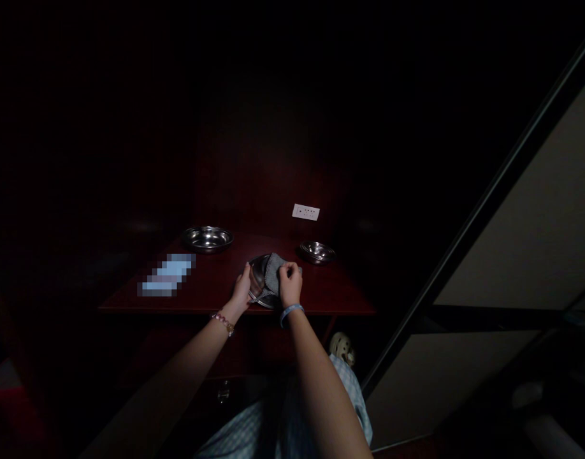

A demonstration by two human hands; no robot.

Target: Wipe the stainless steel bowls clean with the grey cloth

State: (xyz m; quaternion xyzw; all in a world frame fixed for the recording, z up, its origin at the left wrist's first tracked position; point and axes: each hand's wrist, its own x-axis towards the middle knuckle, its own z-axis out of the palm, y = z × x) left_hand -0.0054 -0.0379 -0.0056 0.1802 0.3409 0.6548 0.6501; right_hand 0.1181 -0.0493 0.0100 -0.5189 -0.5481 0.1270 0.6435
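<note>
Head view: left hand (242,288) has its grip closed on the left rim of a steel dish (258,284). The right hand (290,285) grip is pinched on a grey cloth (273,269), which is pressed onto the dish. The dish sits near the front edge of the red worktop (201,290) and looks tilted, though it's too dark to be sure.

Risk, my read: the rim hold is thin, so a hard push from the cloth could slip the dish off that edge.

Further out are a larger steel dish (207,238) back left and a small steel bowl (317,252) back right, both well apart.

Writing: none legible. The marks on the white wall plate (306,211) are too small to read, and the pale item (168,274) is pixelated.
</note>
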